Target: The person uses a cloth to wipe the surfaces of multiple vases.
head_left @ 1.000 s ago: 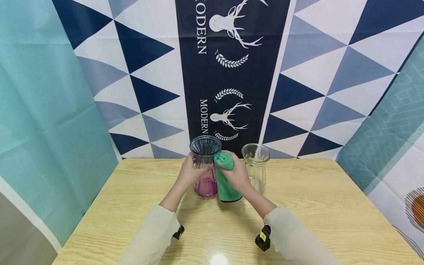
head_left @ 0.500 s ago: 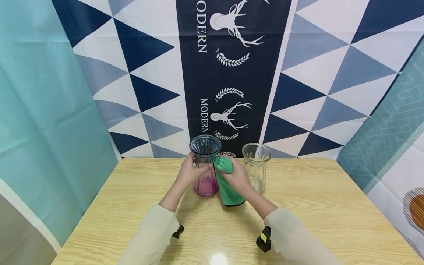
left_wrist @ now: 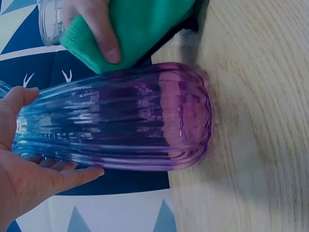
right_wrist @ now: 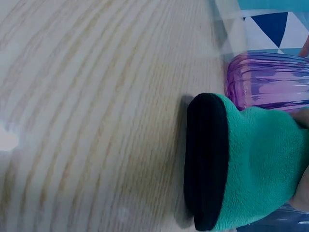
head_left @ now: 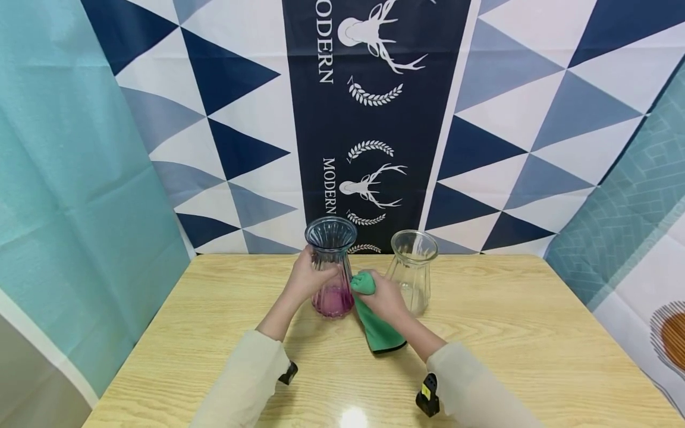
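A ribbed glass vase [head_left: 333, 297], blue at its flared top and pink-purple at the base, stands upright at the back of the table. My left hand [head_left: 306, 278] grips it below the neck, thumb on the near side; the left wrist view shows the fingers [left_wrist: 79, 178] along the vase. My right hand [head_left: 386, 295] holds a bunched green cloth [head_left: 380, 327] with a black edge, against the vase's right side. In the right wrist view the cloth's black hem [right_wrist: 206, 162] hangs close over the wood. A clear glass vase [head_left: 414, 270] stands just behind the right hand.
The pale wooden table [head_left: 497, 333] meets a patterned cloth backdrop [head_left: 251, 178] right behind the vases. A teal curtain [head_left: 91, 196] borders the left side. Small black cameras [head_left: 428, 395] sit at the wrists.
My right hand has slid the green cloth down along the vase's right side, and the cloth's lower end has swung toward me and to the right. The left hand keeps its grip.
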`<state>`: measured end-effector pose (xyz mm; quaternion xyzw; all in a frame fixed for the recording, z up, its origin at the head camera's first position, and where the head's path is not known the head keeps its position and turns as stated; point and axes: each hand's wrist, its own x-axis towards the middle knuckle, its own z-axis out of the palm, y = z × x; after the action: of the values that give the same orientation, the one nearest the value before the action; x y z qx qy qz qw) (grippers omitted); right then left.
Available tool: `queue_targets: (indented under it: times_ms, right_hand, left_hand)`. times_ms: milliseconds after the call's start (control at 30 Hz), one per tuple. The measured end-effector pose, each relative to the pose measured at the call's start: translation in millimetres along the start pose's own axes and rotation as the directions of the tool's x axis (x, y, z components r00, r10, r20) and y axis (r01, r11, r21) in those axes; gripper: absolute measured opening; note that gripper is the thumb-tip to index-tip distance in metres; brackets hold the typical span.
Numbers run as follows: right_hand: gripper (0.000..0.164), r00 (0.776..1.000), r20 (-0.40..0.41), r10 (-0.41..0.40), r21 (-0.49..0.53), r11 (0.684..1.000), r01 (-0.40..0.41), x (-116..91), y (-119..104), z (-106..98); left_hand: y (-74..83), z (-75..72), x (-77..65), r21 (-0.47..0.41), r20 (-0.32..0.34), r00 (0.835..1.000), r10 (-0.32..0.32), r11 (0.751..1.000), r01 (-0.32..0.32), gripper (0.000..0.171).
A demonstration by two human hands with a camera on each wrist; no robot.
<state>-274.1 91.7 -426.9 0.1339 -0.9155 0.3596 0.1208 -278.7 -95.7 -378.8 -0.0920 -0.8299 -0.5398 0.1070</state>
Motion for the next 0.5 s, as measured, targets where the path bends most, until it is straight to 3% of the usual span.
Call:
queue_targets:
  times_ms: [200,333,500]
  right_hand:
    - [0.044,1.0,0.015,0.021,-0.029,0.999,-0.021,-0.9,1.6,1.8]
    - [0.043,0.999,0.009,0.032,0.016,0.999,-0.032,-1.4,1.0,-0.4]
    - [0.043,1.0,-0.015,0.015,0.092,0.996,-0.014,1.1,-2.3,-4.9]
  left_hand:
    - [0.4,1.8,-1.9,-0.025,-0.005,1.0,-0.019,1.0,0.019,0.069]
    - [1.2,2.5,-3.5,-0.024,-0.018,0.999,-0.052,0.998,0.051,0.079]
    - [2.7,2.9,-4.7,-0.022,-0.027,0.998,-0.061,0.998,0.06,0.077]
